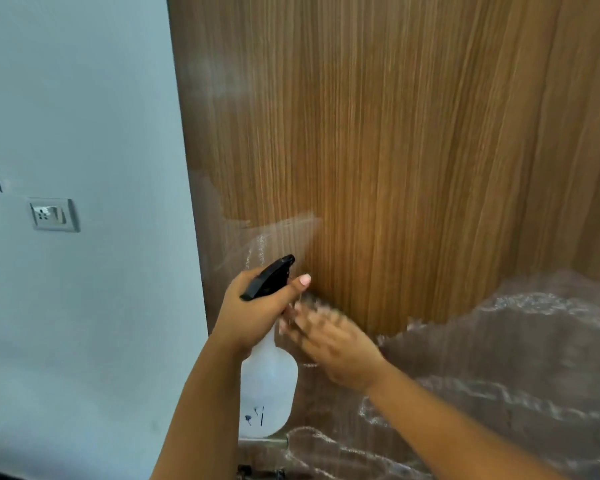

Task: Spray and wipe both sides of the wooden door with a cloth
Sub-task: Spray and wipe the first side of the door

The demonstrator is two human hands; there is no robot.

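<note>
wooden door [395, 133] fills the right of the view, so keep the left hand [257, 306], gripping the spray bottle [269, 382], aimed at dry grain while the blurred right hand [336, 344], fingers extended and seemingly empty, stays clear.

- Two bare arms show, from the bottom edge up to the hands.
- No sleeves are on the parts of the arms that show.
- The left hand [253, 313] has a thumb nail painted light pink.
- The right hand [336, 344] is blurry, so its nails are hard to see.
- No rings, watch or bands show on either wrist.
</note>
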